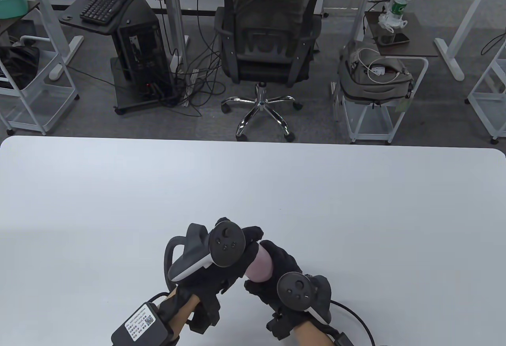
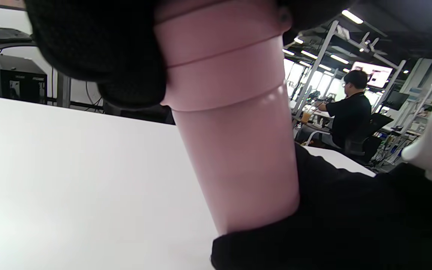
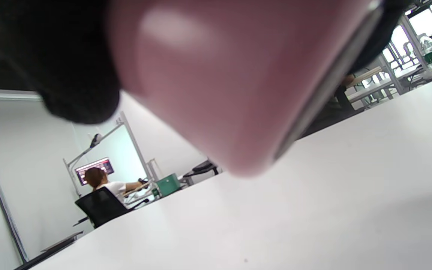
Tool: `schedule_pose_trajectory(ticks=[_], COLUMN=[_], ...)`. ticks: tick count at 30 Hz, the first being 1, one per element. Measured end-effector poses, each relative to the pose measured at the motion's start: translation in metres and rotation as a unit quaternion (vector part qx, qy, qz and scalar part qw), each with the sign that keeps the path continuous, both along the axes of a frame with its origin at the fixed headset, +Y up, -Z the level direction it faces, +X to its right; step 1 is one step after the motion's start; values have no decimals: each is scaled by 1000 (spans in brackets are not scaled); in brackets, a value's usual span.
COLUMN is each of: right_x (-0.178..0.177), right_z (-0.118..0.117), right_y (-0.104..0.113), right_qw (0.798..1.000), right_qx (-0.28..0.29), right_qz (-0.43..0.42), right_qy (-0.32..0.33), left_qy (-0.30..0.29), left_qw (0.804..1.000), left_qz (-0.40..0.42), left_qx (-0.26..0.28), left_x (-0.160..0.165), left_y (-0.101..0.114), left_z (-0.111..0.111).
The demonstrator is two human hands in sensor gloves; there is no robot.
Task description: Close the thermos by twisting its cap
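Observation:
A pink thermos (image 1: 259,267) is held tilted above the white table (image 1: 253,188) near its front edge. My left hand (image 1: 233,251) grips its cap end; in the left wrist view the gloved fingers (image 2: 99,48) wrap the pink cap (image 2: 219,48) sitting on the body (image 2: 238,161). My right hand (image 1: 276,275) grips the lower body; it also shows in the left wrist view (image 2: 332,217). In the right wrist view the thermos base (image 3: 231,75) fills the top, lifted off the table, with a gloved finger (image 3: 69,75) beside it.
Beyond the table's far edge stand an office chair (image 1: 269,42) with a seated person, a computer cart (image 1: 134,57) on the left and a white cart with a grey bag (image 1: 375,77) on the right.

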State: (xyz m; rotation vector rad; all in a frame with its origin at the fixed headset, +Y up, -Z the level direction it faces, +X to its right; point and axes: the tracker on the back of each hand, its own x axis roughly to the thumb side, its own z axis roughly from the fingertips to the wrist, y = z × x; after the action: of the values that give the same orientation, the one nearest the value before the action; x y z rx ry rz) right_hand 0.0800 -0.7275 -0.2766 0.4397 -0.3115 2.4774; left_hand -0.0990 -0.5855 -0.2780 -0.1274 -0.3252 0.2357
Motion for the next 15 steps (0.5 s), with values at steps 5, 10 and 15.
schedule_pose_trajectory(ticks=[5,10,15], right_x=[5,4,3], right_z=[-1,-1,-1], right_y=[3,4,2], right_qw=[1000,1000,1000], right_qx=[1,8,-7], right_qz=[-13,-7,-13], right_qy=[11,8,8], left_qy=[-31,-32,-4], left_qw=[999,997,997], left_qz=[12,16,10], left_qx=[42,66,82], left_x=[-3,-5,-6], left_y=[0,-3,-13], left_z=[6,8,10])
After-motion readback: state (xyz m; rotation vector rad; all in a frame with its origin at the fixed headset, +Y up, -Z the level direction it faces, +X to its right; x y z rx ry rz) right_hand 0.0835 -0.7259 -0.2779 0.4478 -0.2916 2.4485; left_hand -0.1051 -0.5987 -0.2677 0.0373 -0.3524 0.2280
